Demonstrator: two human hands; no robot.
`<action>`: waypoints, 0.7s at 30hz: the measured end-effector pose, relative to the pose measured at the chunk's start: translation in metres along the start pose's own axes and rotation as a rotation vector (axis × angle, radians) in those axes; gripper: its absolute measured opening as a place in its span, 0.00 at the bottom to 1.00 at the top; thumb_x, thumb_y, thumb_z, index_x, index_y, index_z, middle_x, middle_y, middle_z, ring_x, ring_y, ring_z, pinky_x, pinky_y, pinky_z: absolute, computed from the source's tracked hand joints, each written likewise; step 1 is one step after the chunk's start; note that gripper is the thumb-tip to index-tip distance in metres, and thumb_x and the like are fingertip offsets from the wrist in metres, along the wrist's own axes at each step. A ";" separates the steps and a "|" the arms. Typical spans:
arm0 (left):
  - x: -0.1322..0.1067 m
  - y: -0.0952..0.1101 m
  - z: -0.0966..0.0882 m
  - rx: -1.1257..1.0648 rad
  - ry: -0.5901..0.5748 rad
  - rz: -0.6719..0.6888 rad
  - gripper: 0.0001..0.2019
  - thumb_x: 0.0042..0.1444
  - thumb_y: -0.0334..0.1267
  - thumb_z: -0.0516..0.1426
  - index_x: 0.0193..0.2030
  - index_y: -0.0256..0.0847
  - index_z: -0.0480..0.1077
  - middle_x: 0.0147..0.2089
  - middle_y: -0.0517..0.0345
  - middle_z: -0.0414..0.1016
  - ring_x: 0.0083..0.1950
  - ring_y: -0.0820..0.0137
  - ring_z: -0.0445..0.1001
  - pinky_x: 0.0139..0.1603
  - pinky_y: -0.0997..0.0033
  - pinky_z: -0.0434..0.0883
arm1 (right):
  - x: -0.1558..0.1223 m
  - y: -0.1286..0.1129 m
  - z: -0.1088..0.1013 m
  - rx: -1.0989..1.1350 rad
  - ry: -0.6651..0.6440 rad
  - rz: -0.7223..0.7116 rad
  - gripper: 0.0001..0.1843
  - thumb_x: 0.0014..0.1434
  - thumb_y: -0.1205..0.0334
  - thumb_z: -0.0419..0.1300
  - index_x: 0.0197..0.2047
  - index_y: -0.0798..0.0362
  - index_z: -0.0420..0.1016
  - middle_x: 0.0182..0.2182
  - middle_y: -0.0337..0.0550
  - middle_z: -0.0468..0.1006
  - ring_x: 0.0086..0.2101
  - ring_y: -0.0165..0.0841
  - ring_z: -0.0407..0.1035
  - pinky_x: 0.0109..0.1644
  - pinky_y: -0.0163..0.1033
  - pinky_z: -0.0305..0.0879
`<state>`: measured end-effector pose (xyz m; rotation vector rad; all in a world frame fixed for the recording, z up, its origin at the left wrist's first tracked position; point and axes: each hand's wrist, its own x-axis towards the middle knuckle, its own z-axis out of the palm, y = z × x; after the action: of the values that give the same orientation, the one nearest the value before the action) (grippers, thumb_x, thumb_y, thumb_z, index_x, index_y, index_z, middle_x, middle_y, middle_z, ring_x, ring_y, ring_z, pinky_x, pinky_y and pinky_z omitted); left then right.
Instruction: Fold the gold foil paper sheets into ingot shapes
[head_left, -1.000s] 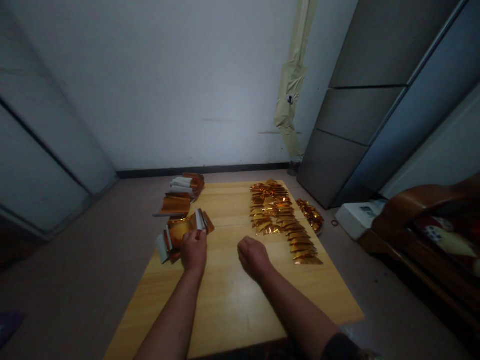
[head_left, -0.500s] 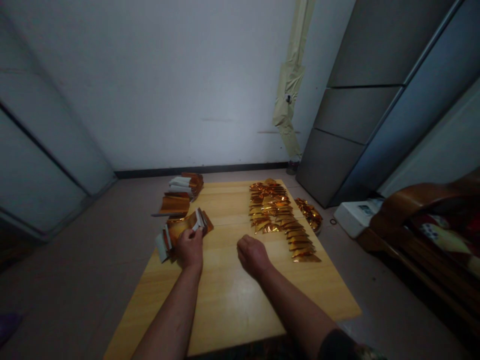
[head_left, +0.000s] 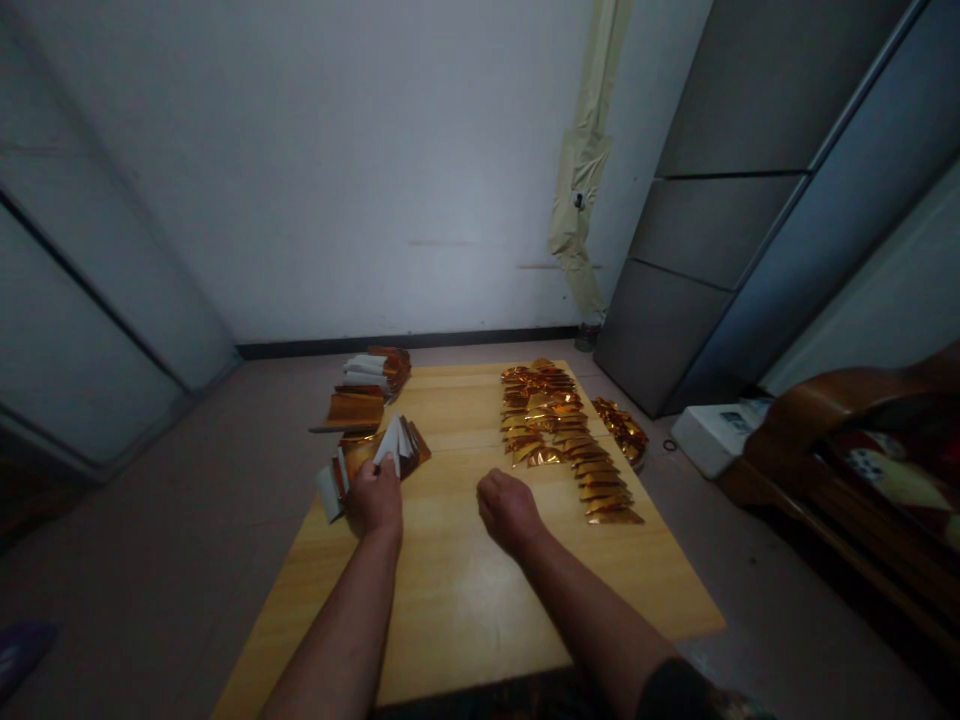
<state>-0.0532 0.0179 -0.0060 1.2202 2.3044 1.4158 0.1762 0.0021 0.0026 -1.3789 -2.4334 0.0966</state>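
Observation:
My left hand (head_left: pixel 377 498) pinches a fanned stack of gold foil packets with white ends (head_left: pixel 375 455), and one white flap stands raised above its fingers. My right hand (head_left: pixel 510 513) rests curled on the bare wooden tabletop (head_left: pixel 465 590), holding nothing, just left of a long double row of gold foil pieces (head_left: pixel 559 420). Its nearest neighbour is the row's lower end. Beyond my left hand lie a flat gold packet (head_left: pixel 355 408) and a further white-and-gold stack (head_left: pixel 373 373).
A round dish heaped with gold foil (head_left: pixel 621 430) sits past the table's right edge. A white box (head_left: pixel 720 430), a wooden-framed seat (head_left: pixel 817 460) and a tall grey cabinet (head_left: pixel 697 230) stand to the right. A cream cloth (head_left: pixel 581 150) hangs on the wall.
The white-ended sheets under my left hand have fanned upward, and that hand has shifted slightly left. My right hand stays nearly still.

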 end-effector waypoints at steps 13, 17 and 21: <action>-0.041 0.060 -0.027 -0.191 0.091 0.320 0.11 0.57 0.45 0.52 0.36 0.41 0.71 0.40 0.51 0.74 0.47 0.61 0.72 0.52 0.62 0.68 | -0.002 0.003 -0.001 0.103 0.028 0.010 0.06 0.60 0.67 0.54 0.34 0.52 0.71 0.34 0.41 0.73 0.33 0.30 0.65 0.37 0.34 0.56; -0.070 0.079 -0.024 -0.537 -0.090 0.080 0.12 0.56 0.46 0.56 0.40 0.41 0.70 0.36 0.57 0.76 0.39 0.66 0.74 0.44 0.67 0.71 | -0.008 -0.003 -0.004 0.380 0.110 0.069 0.10 0.58 0.68 0.54 0.42 0.52 0.74 0.34 0.40 0.75 0.35 0.30 0.67 0.41 0.34 0.61; -0.078 0.094 -0.013 -1.037 -0.111 -0.325 0.16 0.45 0.44 0.64 0.38 0.38 0.70 0.34 0.59 0.77 0.35 0.70 0.75 0.40 0.69 0.73 | -0.016 -0.023 -0.001 0.654 0.168 0.156 0.42 0.47 0.60 0.65 0.65 0.49 0.58 0.52 0.46 0.72 0.35 0.32 0.69 0.39 0.37 0.68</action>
<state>0.0425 -0.0262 0.0571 0.5399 1.2333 1.9120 0.1651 -0.0235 0.0045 -1.1981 -1.8959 0.7125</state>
